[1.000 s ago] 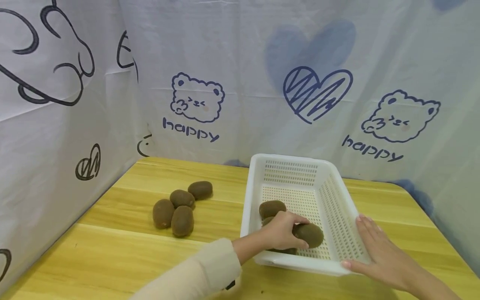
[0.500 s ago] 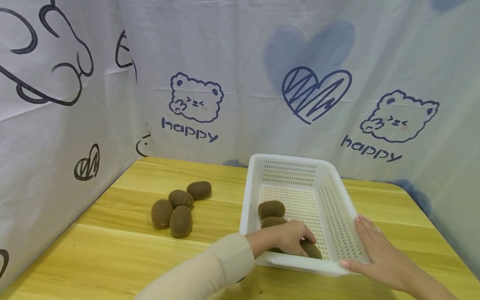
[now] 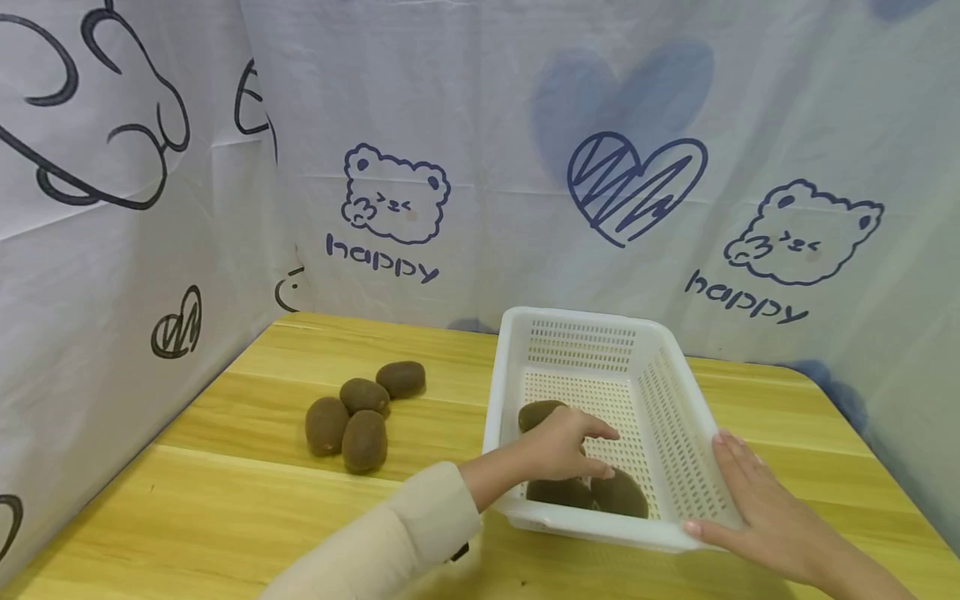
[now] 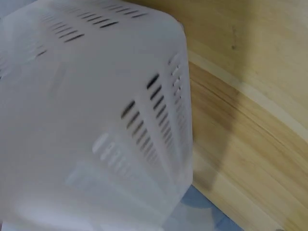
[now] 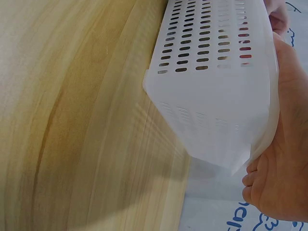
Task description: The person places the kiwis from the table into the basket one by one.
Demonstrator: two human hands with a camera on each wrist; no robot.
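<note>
One kiwi [image 3: 619,493] now released in basket [image 3: 678,433]; left hand [image 3: 558,446] lifted, empty.

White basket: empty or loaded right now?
Partly loaded. The white basket holds three kiwis, with the left hand just above them; four kiwis on the table lie outside.

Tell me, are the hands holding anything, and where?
The left hand is over the kiwis in the basket, fingers loose, holding nothing. The right hand rests flat against the basket's right wall, near its front corner.
</note>
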